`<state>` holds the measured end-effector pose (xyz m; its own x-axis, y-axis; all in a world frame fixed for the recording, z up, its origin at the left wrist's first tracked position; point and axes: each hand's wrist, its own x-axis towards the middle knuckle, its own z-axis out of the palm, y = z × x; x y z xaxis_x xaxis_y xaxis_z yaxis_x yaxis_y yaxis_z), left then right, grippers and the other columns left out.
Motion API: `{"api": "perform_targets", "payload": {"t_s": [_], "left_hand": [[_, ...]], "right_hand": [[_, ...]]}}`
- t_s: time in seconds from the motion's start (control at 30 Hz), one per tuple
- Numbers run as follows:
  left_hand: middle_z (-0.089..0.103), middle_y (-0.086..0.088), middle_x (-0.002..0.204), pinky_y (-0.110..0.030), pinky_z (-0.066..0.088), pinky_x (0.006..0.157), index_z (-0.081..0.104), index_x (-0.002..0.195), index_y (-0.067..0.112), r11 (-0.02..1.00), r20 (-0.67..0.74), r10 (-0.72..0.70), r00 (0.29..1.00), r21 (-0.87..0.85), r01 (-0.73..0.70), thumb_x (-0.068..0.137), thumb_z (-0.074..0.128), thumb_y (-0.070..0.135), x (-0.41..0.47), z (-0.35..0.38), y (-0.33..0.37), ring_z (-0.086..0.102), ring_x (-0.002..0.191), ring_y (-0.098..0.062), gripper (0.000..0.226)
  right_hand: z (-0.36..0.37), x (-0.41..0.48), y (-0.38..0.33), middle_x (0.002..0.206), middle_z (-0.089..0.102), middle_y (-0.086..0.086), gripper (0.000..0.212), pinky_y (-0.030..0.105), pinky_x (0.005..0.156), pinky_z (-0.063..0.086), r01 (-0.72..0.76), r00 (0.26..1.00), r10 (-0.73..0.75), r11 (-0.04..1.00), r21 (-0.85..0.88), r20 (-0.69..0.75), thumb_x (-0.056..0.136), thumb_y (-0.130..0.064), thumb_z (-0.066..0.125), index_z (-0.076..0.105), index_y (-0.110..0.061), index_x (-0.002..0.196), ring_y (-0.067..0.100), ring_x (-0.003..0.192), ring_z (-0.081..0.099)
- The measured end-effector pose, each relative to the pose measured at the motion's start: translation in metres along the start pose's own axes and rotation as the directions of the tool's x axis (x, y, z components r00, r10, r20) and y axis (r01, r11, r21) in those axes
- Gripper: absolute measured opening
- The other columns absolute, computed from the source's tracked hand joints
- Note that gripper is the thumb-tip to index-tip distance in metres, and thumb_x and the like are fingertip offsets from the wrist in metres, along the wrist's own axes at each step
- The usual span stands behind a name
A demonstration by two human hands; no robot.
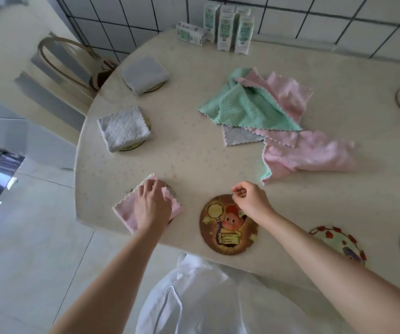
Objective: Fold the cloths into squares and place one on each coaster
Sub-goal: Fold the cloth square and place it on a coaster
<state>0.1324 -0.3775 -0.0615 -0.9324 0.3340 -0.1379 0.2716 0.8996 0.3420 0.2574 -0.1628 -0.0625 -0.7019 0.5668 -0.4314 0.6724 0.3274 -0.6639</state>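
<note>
left hand (152, 206): I'm seeing it lying flat, fingers straight, pressing the folded pink cloth (123, 210)
right hand (252, 199): hanging loosely curled, gripping nothing, over far rim of cartoon coaster (228, 229)
unfolded cloths (257, 109): lying beyond the right hand, well apart

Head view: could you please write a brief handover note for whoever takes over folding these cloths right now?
Left hand lies flat on the folded pink cloth at the table near-left edge; a coaster rim just shows beneath it.
Right hand, empty and loosely curled, is over the bare cartoon coaster.
Done: folded grey cloth and folded white cloth sit on coasters at far left.
Left: unfolded pile of green, pink and grey cloths mid-table; cartoon coaster and right-side coasters are bare.
</note>
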Motion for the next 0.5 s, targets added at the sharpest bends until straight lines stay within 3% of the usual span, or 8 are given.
{"api": "perform_targets", "payload": {"t_s": [0.1, 0.23, 0.4, 0.5], "left_hand": [[0.053, -0.003, 0.121, -0.034, 0.046, 0.081, 0.06, 0.114, 0.015, 0.997, 0.03, 0.061, 0.998, -0.05, -0.059, 0.083, 0.058, 0.011, -0.008, 0.019, 0.05, 0.044, 0.114, -0.022, 0.031], [0.053, 0.0, 0.122, -0.037, 0.05, 0.083, 0.06, 0.116, 0.016, 0.991, 0.104, 0.122, 0.987, -0.076, -0.115, 0.084, 0.057, 0.01, -0.022, 0.054, 0.122, 0.044, 0.115, -0.02, 0.032], [0.053, 0.003, 0.122, -0.032, 0.049, 0.079, 0.058, 0.118, 0.017, 0.975, 0.139, 0.215, 0.967, -0.082, -0.205, 0.085, 0.053, 0.011, -0.031, 0.086, 0.195, 0.045, 0.115, -0.018, 0.033], [0.057, 0.0, 0.116, -0.035, 0.049, 0.077, 0.059, 0.114, 0.015, 0.956, 0.116, 0.289, 0.95, -0.082, -0.281, 0.084, 0.057, 0.01, -0.022, 0.095, 0.226, 0.05, 0.109, -0.023, 0.031]], "right_hand": [[-0.041, 0.007, 0.032, 0.091, 0.066, -0.002, 0.014, 0.016, 0.071, 0.04, 0.018, 0.999, -0.019, 1.0, -0.019, -0.031, 0.085, -0.008, 0.059, 0.066, -0.013, 0.096, 0.013, 0.08, 0.059], [-0.103, 0.018, 0.081, 0.086, 0.066, -0.003, 0.013, 0.022, 0.072, 0.045, 0.01, 0.997, -0.014, 0.998, -0.064, -0.07, 0.084, -0.008, 0.058, 0.065, -0.014, 0.092, 0.014, 0.076, 0.059], [-0.17, 0.036, 0.133, 0.09, 0.064, -0.002, 0.012, 0.016, 0.06, 0.04, -0.061, 0.995, 0.054, 0.994, -0.088, -0.079, 0.087, -0.01, 0.055, 0.064, -0.015, 0.094, 0.012, 0.078, 0.058], [-0.202, 0.057, 0.148, 0.091, 0.066, 0.0, 0.014, 0.02, 0.065, 0.038, -0.076, 0.988, 0.061, 0.993, -0.095, -0.145, 0.086, -0.008, 0.055, 0.065, -0.013, 0.094, 0.014, 0.077, 0.057]]}}
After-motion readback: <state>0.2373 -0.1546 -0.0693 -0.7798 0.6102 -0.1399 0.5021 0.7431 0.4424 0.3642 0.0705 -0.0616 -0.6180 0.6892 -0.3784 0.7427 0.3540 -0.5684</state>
